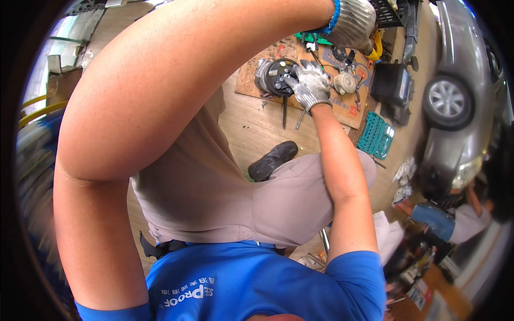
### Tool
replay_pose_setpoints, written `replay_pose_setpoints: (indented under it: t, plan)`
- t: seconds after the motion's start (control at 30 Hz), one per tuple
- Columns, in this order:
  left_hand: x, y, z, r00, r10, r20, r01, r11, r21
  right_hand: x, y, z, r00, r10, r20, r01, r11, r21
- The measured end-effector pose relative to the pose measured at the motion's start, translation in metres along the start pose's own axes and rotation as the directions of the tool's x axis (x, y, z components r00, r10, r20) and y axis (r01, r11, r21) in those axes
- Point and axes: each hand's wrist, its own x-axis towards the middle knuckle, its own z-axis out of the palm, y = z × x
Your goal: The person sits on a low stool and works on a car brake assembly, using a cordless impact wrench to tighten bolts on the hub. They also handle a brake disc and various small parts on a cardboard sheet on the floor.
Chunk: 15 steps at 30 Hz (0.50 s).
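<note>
My right hand (311,84), in a grey-white work glove, rests with fingers spread against the face of a round black pulley part (279,77) with a ribbed metal body, which looks like a compressor. My left arm arches over the top of the view. Its gloved left hand (350,24), with a blue cuff, curls at a yellow object (377,47), mostly hidden by the hand. Beside my right hand a second pale, round pulley part (344,83) lies among small parts and wires on flattened cardboard (350,115). Two metal rods, the nearer one a dark bar (284,113), lie below the black pulley.
A teal socket-set case (376,135) lies open at the cardboard's corner. Behind it stand a black box (390,84) and a black crate (390,12). A grey car (450,101) fills the right side, with another person (447,220) crouching at its front.
</note>
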Motion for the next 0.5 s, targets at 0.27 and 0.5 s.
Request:
replay_pose_setpoints:
  t: [0.27,0.5]
  plan:
    - [-0.005,0.004,-0.019,0.978,-0.187,0.096,0.208,0.928,-0.308,0.0,0.005,0.016,0.998,-0.058,-0.036,0.057,0.998,-0.01]
    - [-0.004,0.002,-0.011,0.977,-0.206,0.047,0.21,0.923,-0.323,-0.003,0.006,0.005,0.989,-0.124,-0.077,0.128,0.99,0.052]
